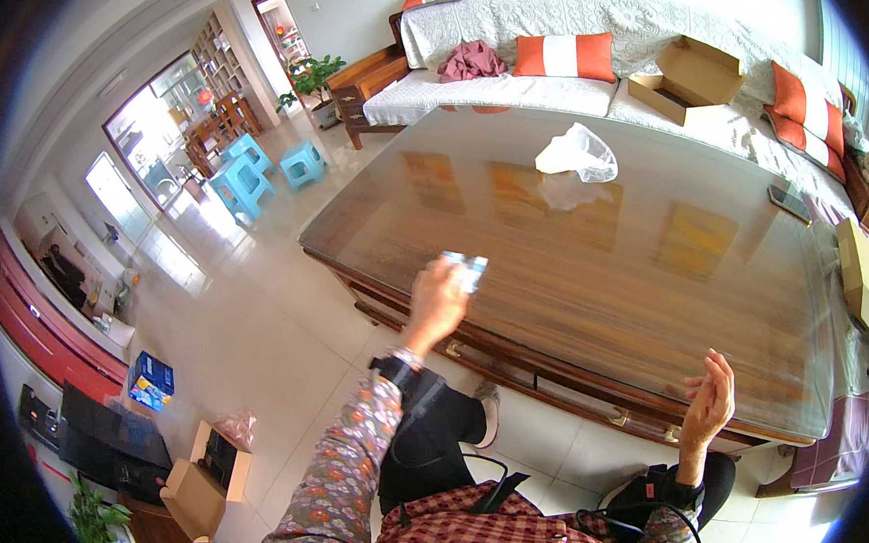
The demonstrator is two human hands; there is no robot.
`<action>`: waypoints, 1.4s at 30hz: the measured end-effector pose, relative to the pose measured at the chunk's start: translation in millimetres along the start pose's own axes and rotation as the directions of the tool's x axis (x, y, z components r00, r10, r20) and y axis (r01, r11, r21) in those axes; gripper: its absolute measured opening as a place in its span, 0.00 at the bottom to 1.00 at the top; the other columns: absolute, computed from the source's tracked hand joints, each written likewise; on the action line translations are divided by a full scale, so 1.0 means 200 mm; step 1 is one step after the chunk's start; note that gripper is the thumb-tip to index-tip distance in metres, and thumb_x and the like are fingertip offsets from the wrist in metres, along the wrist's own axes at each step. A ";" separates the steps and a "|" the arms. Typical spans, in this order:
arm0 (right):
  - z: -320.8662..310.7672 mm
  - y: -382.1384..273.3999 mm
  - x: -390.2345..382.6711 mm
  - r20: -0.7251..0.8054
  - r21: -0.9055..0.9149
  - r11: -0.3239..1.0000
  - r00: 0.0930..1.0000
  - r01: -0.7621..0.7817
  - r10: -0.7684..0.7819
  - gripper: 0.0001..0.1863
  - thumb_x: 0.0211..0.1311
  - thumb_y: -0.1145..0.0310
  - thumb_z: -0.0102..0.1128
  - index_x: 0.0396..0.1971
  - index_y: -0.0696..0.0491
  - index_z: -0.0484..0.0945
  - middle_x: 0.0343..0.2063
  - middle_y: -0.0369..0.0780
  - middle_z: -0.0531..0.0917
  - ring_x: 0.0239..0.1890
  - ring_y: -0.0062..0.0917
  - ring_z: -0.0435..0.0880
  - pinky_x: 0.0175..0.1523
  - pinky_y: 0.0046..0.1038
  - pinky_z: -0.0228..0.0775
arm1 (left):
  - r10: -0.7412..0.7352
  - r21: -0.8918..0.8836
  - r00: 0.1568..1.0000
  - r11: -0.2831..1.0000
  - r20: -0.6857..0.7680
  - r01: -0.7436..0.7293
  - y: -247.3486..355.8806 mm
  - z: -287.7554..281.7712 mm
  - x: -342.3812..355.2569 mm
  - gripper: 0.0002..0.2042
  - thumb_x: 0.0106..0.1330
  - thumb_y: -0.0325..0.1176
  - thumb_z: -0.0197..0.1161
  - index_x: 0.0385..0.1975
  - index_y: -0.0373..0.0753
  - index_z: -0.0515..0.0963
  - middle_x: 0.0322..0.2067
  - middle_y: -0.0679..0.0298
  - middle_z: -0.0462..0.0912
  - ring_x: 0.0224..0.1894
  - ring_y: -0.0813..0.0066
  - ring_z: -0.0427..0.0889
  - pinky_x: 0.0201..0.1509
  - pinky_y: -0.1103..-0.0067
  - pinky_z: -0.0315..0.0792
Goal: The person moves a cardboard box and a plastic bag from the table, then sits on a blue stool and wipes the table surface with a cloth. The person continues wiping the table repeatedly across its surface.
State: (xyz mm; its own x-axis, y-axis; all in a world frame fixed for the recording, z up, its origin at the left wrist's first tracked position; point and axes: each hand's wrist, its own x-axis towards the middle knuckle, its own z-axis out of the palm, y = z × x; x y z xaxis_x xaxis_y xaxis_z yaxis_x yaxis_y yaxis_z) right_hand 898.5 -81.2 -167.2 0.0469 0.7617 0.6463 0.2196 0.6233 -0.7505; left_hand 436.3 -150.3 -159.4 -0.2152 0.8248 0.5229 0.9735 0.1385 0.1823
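Note:
My left hand (438,306) reaches over the near left part of the glass-topped wooden table (572,269). Its fingers close on a small light-blue and white item (470,271), blurred, whose kind I cannot make out. At the table's front edge, towards the right, my right hand (711,404) is raised with its fingers loosely stretched and nothing in them. On the far part of the tabletop lies a crumpled white, partly see-through plastic bag (580,153), apart from both hands.
A phone (790,204) lies near the table's far right corner. Behind stands a sofa (562,91) with orange-and-white cushions (566,56) and an open cardboard box (687,80). Blue stools (242,185) stand on the left floor; another open box (210,476) sits lower left.

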 end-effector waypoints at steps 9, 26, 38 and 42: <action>0.00 0.03 0.00 0.002 -0.045 0.999 1.000 0.032 -0.031 0.14 0.67 0.82 0.46 0.47 0.56 0.79 0.51 0.42 0.80 0.27 0.18 0.82 0.27 0.14 0.71 | 0.325 -0.240 0.945 0.922 0.045 -0.305 0.65 0.01 -0.03 0.18 0.65 0.34 0.58 0.54 0.38 0.71 0.62 0.52 0.65 0.60 0.50 0.69 0.62 0.60 0.64; 0.00 0.09 -0.02 0.038 -0.098 0.995 0.999 0.019 -0.015 0.14 0.68 0.81 0.45 0.46 0.56 0.80 0.50 0.42 0.81 0.25 0.16 0.81 0.26 0.14 0.71 | -0.578 0.223 0.814 0.787 -0.058 0.575 -1.07 -0.05 0.02 0.20 0.69 0.41 0.49 0.59 0.47 0.72 0.65 0.56 0.66 0.67 0.56 0.63 0.67 0.54 0.57; 0.04 0.05 -0.02 0.072 -0.073 0.996 0.996 0.055 -0.050 0.15 0.67 0.81 0.44 0.46 0.57 0.79 0.50 0.43 0.81 0.25 0.17 0.82 0.26 0.15 0.71 | 0.055 -0.126 0.992 0.991 0.110 -0.041 0.05 -0.09 -0.12 0.16 0.65 0.32 0.57 0.52 0.39 0.74 0.59 0.52 0.70 0.59 0.51 0.70 0.59 0.60 0.65; 0.04 0.04 -0.02 0.070 -0.053 0.997 0.996 0.055 -0.051 0.15 0.67 0.81 0.44 0.46 0.57 0.79 0.50 0.43 0.81 0.25 0.17 0.82 0.26 0.15 0.71 | 0.229 -0.251 0.958 0.951 0.173 -0.182 0.44 -0.08 -0.15 0.19 0.68 0.34 0.54 0.58 0.40 0.70 0.64 0.50 0.64 0.66 0.50 0.63 0.70 0.61 0.57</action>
State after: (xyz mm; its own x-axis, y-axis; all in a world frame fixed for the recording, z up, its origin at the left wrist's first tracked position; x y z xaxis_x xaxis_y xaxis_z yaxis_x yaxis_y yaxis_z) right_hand 892.1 -78.4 -177.3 -0.0325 0.7394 0.6725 0.2728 0.6539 -0.7057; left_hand 526.2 -171.2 -145.0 0.0301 0.9166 0.3986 0.9452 -0.1557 0.2869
